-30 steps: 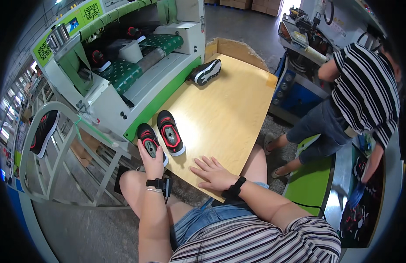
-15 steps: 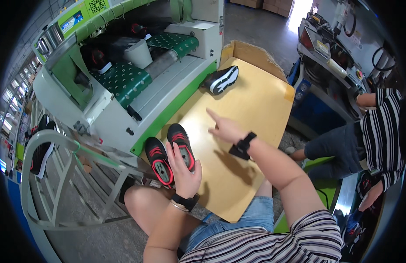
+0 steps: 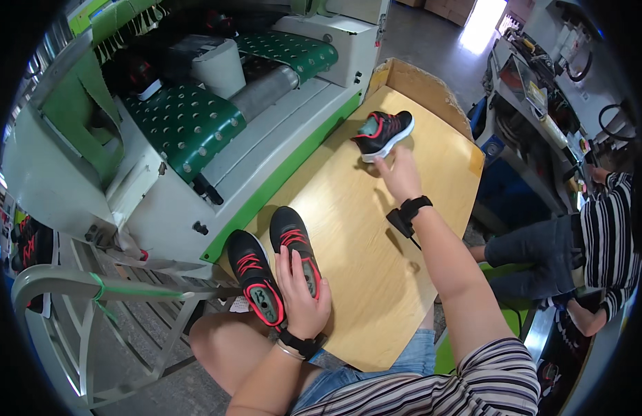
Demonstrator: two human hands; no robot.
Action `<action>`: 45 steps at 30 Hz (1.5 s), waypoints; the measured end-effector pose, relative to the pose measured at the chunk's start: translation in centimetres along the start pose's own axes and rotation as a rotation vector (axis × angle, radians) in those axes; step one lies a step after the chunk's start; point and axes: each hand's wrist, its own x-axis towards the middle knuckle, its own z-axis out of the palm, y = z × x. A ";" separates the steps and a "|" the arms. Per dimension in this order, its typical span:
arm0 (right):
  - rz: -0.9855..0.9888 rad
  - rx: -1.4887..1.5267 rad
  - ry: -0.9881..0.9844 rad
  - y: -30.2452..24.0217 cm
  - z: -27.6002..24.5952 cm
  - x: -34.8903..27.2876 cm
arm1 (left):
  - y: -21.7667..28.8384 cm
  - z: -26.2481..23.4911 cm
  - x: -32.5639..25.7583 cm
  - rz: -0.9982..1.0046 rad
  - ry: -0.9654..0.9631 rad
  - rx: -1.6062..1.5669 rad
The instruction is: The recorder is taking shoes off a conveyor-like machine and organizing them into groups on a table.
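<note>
The right grip [image 3: 402,179] is at the far shoe [image 3: 385,135], toward the far end of the table [image 3: 369,277]. Its fingertips touch the white sole on the side toward the table's near edge; part of the fingers is hidden against the shoe, so I cannot tell whether they pinch it or merely rest there. From this grip the shoe lies beyond and slightly to the left, its long axis running across the table, heel toward the left edge, toe toward the right and a little farther off. The opening tips away from the grip, and whether the sole is flat on the table or partly raised I cannot tell. The right hand is plainly the nearer one; the left is well apart.

The left grip [image 3: 303,301] is at the table's near left corner, palm down over the heel end of the right shoe [image 3: 292,232], fingers straight and side by side, thumb apart, clasping nothing that shows. The left shoe [image 3: 249,267] stands just beside it, both toes pointing toward the table's far end.

Along the table's left edge is the machine [image 3: 300,128] with its belt [image 3: 189,128]; behind the far end is a box [image 3: 432,90].
</note>
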 end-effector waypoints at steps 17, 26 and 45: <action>-0.326 0.642 -0.145 -2.9 2.2 -9.4 | -0.6 -0.2 -0.3 0.014 0.010 0.088; -0.294 0.762 -0.209 -8.0 -2.0 -21.0 | 2.0 -1.7 0.5 -0.075 -0.147 0.101; -0.348 0.731 -0.195 -8.1 -2.0 -21.4 | 23.8 -25.8 5.2 0.615 -0.739 -1.453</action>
